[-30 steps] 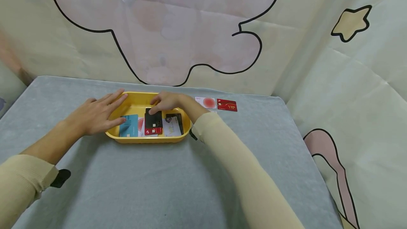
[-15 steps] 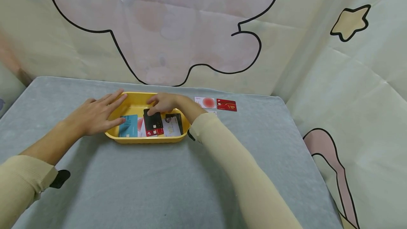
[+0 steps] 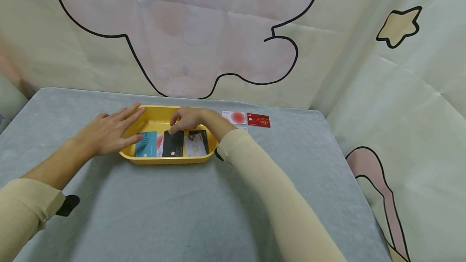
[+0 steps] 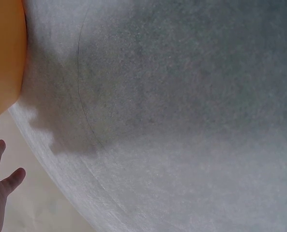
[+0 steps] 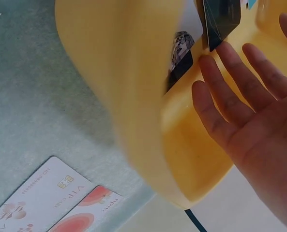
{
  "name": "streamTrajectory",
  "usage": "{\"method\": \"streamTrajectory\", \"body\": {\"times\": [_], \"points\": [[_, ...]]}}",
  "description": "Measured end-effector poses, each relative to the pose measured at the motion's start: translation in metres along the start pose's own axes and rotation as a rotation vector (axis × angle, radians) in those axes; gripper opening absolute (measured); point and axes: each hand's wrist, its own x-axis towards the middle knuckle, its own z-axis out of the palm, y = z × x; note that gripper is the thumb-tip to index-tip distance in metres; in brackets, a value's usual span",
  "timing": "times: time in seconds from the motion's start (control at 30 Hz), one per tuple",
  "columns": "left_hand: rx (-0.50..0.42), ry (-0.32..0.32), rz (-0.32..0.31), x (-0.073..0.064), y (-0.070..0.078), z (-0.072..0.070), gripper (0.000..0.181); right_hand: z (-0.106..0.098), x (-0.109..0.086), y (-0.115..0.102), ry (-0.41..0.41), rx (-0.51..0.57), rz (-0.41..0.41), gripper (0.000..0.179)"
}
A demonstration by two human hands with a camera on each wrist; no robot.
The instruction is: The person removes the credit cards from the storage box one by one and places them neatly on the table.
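Note:
A shallow yellow tray (image 3: 156, 113) holds several cards. My left hand (image 3: 109, 132) is spread flat over the tray's left end, its fingertips at the rim; in the left wrist view only a few fingertips (image 4: 12, 179) show. Inside the tray my right hand (image 3: 190, 118) pinches the upper edge of a black VIP card (image 3: 172, 144) with thumb and fingertips. That card (image 5: 224, 21) meets the fingertips in the right wrist view. A blue card (image 3: 147, 144) lies to its left. To its right, a white card (image 3: 194, 144) overlaps a darker one (image 3: 204, 137).
Right of the tray, on the grey cloth (image 3: 204, 213), lie a white card with a red circle (image 3: 234, 117) and a red VIP card (image 3: 259, 120). Another white card (image 5: 46, 198) sits nearer, partly behind the right sleeve. A printed curtain (image 3: 218, 51) hangs behind.
The black card has shifted toward the tray's near side and straightened, now covering the red card that showed beneath it. My right hand has barely moved, and the left hand stays in place.

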Motion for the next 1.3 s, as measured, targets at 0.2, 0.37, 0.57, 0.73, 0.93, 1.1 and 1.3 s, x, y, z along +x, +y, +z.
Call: {"method": "streamTrajectory", "body": {"times": [0.2, 0.37, 0.57, 0.73, 0.93, 1.1, 1.3], "points": [[0.000, 0.008, 0.004, -0.002, 0.000, -0.001, 0.085, 0.002, -0.001, -0.006, -0.036, -0.034, -0.022, 0.041], [-0.001, 0.010, 0.003, -0.002, 0.001, -0.001, 0.085, 0.003, -0.002, -0.011, -0.069, -0.050, -0.013, 0.038], [-0.001, 0.009, 0.000, -0.003, 0.001, -0.001, 0.085, 0.006, 0.001, -0.011, -0.071, -0.027, -0.026, 0.033], [-0.005, 0.006, 0.003, -0.002, 0.002, -0.001, 0.085, 0.006, 0.000, -0.012, -0.072, -0.019, -0.017, 0.035], [-0.007, 0.007, 0.006, -0.002, 0.002, -0.002, 0.085, 0.005, -0.002, -0.017, -0.087, -0.022, -0.013, 0.039], [-0.005, 0.004, 0.006, -0.002, 0.002, -0.003, 0.085, 0.002, -0.004, -0.021, -0.097, -0.015, -0.013, 0.039], [-0.005, 0.004, 0.009, -0.002, 0.002, -0.002, 0.085, 0.000, -0.007, -0.021, -0.094, -0.007, -0.017, 0.037]]}}
